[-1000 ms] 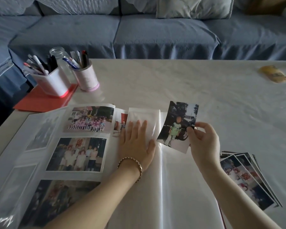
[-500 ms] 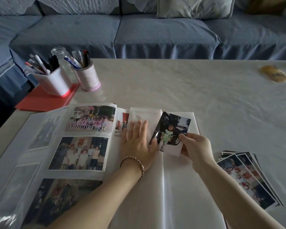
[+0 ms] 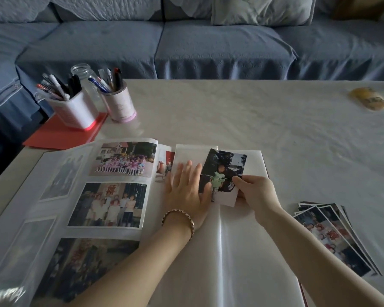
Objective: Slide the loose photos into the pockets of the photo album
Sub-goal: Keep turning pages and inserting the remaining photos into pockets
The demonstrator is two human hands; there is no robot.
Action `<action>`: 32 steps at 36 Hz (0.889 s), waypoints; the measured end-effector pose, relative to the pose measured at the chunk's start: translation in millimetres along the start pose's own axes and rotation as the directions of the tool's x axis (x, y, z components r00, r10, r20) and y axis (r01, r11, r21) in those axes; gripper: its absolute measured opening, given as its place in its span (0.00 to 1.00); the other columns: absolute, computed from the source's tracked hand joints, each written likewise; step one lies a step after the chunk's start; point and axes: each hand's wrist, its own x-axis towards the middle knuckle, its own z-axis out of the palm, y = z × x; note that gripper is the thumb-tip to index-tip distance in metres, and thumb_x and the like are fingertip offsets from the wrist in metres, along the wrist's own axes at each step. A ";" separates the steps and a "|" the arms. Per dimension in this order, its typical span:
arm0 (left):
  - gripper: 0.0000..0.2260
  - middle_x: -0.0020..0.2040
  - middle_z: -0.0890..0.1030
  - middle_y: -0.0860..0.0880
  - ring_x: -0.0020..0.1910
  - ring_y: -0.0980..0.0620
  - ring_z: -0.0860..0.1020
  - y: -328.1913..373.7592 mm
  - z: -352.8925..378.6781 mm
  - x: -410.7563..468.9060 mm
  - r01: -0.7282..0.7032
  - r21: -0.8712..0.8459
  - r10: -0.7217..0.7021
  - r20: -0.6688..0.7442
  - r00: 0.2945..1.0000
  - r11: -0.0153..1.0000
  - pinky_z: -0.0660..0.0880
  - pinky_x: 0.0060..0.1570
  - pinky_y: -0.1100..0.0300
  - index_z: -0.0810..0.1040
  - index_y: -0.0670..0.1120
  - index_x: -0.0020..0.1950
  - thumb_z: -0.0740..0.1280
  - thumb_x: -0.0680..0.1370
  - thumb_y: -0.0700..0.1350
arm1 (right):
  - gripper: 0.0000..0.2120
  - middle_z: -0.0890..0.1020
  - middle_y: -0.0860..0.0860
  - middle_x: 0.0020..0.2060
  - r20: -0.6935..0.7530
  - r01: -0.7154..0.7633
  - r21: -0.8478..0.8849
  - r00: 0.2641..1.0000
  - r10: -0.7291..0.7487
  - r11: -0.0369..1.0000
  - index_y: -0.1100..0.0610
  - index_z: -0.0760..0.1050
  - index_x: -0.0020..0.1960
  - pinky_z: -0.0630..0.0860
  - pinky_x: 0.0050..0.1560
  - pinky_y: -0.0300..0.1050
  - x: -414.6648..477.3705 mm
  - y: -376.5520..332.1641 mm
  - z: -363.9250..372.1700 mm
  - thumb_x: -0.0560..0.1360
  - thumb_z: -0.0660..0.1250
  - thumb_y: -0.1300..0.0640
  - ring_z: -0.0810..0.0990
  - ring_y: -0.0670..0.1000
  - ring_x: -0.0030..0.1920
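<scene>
photo album [image 3: 242,262] cut off at bottom; yellow packet [image 3: 369,101] blurred.

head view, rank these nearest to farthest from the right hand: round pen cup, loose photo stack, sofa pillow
1. loose photo stack, just right of the right hand
2. round pen cup, far back on the left
3. sofa pillow, farthest back

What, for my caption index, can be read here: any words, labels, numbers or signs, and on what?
"囍", red, in the middle album photo.
Pink pen cup: faint print, too blurred to read.
Yellow packet: print too blurred.
Loose photos: red marks, too small to read.
</scene>
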 end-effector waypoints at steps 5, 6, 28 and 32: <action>0.38 0.77 0.54 0.51 0.76 0.53 0.47 2.2 -3.6 -1.9 0.018 -0.110 -0.021 -0.026 0.999 0.994 0.38 0.72 0.57 0.58 0.49 0.75 0.36 0.69 0.62 | 0.12 0.83 0.61 0.36 0.059 0.112 -0.238 0.993 -0.101 0.965 0.62 0.80 0.38 0.79 0.41 0.51 10.0 -5.6 11.6 0.77 0.65 0.58 0.81 0.58 0.35; 0.35 0.76 0.57 0.50 0.76 0.52 0.49 2.8 -5.3 -1.8 0.025 -0.161 -0.033 -0.049 0.998 0.987 0.40 0.73 0.56 0.61 0.48 0.73 0.39 0.71 0.62 | 0.13 0.83 0.62 0.36 0.084 0.139 -0.284 0.989 -0.119 0.949 0.64 0.80 0.39 0.79 0.43 0.54 12.0 -7.0 14.4 0.77 0.65 0.57 0.81 0.61 0.36; 0.48 0.77 0.42 0.42 0.76 0.47 0.41 -16.6 -34.2 -35.1 0.009 0.198 -0.038 0.145 0.989 0.980 0.34 0.70 0.58 0.42 0.43 0.76 0.57 0.70 0.71 | 0.11 0.82 0.59 0.35 0.153 0.033 -0.209 0.988 0.000 0.977 0.68 0.80 0.40 0.79 0.51 0.58 3.5 -20.3 39.5 0.74 0.61 0.65 0.81 0.57 0.37; 0.48 0.77 0.44 0.43 0.76 0.48 0.42 -16.9 -34.6 -35.9 -0.006 0.169 -0.013 0.113 0.994 0.986 0.34 0.69 0.59 0.44 0.42 0.76 0.59 0.70 0.71 | 0.14 0.78 0.59 0.35 0.113 0.022 -0.172 0.994 -0.003 0.985 0.73 0.77 0.47 0.79 0.51 0.56 3.0 -21.5 39.1 0.73 0.65 0.61 0.79 0.55 0.35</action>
